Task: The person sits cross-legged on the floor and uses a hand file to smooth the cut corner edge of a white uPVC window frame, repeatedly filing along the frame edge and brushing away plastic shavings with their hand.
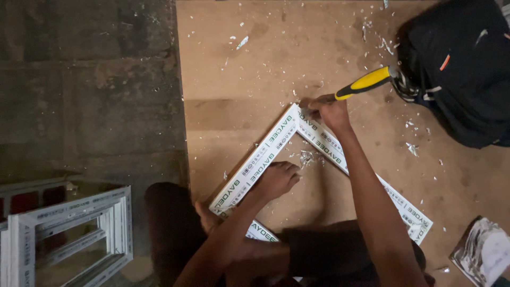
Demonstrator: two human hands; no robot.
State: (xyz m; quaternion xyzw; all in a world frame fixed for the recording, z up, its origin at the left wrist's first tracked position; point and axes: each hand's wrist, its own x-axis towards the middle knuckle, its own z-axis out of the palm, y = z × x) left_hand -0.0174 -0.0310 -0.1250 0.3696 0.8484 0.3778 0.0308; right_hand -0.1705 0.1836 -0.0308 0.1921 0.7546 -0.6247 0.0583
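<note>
A white plastic window frame [255,165] wrapped in printed protective film lies on a brown wooden board [244,69], one corner pointing away from me. My left hand [277,179] rests flat on the frame's left bar, pressing it down. My right hand [330,111] grips a tool with a yellow and black handle [366,82] at the frame's far corner; the tool's tip is hidden by my fingers. A bare foot [204,215] touches the near end of the left bar.
White shavings [307,157] litter the board, thickest inside the corner. A black bag [462,74] sits at the far right. More white frames [69,234] stand on the dark concrete floor at lower left. A crumpled foil wrapper [481,252] lies at lower right.
</note>
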